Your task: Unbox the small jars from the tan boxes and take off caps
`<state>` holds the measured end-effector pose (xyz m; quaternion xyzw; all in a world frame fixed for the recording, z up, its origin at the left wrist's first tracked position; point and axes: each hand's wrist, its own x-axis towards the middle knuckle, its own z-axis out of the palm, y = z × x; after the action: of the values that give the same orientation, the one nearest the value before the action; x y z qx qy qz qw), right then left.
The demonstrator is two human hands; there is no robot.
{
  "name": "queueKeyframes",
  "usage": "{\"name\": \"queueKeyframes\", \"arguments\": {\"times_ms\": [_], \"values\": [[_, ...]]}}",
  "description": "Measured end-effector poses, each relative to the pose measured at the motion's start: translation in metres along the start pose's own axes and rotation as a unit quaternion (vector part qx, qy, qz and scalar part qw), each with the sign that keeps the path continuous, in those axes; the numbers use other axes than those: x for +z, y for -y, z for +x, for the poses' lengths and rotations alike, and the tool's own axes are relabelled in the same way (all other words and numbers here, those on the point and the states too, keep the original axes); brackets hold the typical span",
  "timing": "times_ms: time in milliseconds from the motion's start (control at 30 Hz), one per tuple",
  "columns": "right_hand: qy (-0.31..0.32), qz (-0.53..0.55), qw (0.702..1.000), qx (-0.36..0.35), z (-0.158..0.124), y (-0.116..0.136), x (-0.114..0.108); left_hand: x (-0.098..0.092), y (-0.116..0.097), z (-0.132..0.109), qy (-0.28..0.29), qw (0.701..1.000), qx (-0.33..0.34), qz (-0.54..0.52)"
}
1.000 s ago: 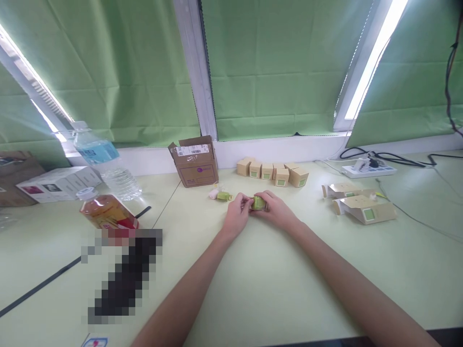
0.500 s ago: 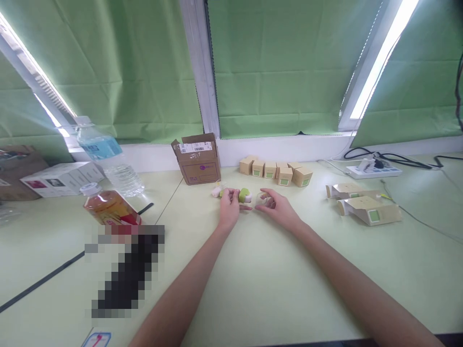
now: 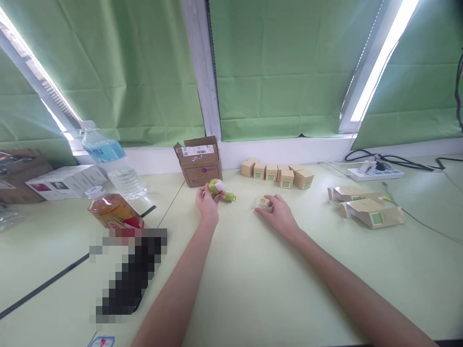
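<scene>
My left hand (image 3: pixel 207 204) is closed round a small green cap with a white piece (image 3: pixel 217 185), held just above the pale green table (image 3: pixel 253 279) in front of an open brown carton (image 3: pixel 200 161). A small green and yellow part (image 3: pixel 230 196) lies on the table right beside it. My right hand (image 3: pixel 280 214) rests on the table with its fingertips pinched on a small clear jar (image 3: pixel 261 202) that shows a yellow spot. The two hands are apart.
Several small tan boxes with green labels (image 3: pixel 278 174) stand in a row behind the hands. Two opened tan cartons (image 3: pixel 365 207) lie at the right, a power strip with cables (image 3: pixel 376 171) beyond them. Two bottles (image 3: pixel 112 209), white boxes (image 3: pixel 65 180) and a blurred dark object (image 3: pixel 126 277) are at the left.
The hands held one green item together, then pulled it apart. My left hand has carried the green cap left toward the carton; my right hand stays with the clear jar.
</scene>
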<state>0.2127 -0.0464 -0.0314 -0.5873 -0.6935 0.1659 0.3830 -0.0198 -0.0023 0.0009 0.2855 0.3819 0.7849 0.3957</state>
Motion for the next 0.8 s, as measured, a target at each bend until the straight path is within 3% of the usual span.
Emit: {"name": "queueKeyframes", "arguments": {"times_ms": [167,267,400,567,667,800], "values": [[0.010,-0.016,0.997,-0.068,0.020,0.018,0.030,-0.022,-0.013,0.021,-0.081,0.996,0.044,-0.015],[0.058,-0.005,0.996,-0.069,0.046,0.031,0.055,-0.029,-0.011,0.024,-0.105,0.993,0.052,-0.016],[0.087,0.003,0.994,-0.061,0.074,0.051,0.089,-0.027,-0.010,0.020,-0.101,0.993,0.061,-0.013],[0.106,0.020,0.992,-0.072,0.082,0.083,0.123,-0.014,-0.012,0.009,-0.062,0.995,0.083,0.002],[0.127,0.069,0.987,-0.071,0.079,0.087,0.121,-0.007,-0.012,0.000,-0.044,0.996,0.079,0.017],[0.191,0.230,0.953,-0.043,0.063,0.053,0.080,0.005,-0.001,-0.020,0.028,0.997,0.043,0.052]]}}
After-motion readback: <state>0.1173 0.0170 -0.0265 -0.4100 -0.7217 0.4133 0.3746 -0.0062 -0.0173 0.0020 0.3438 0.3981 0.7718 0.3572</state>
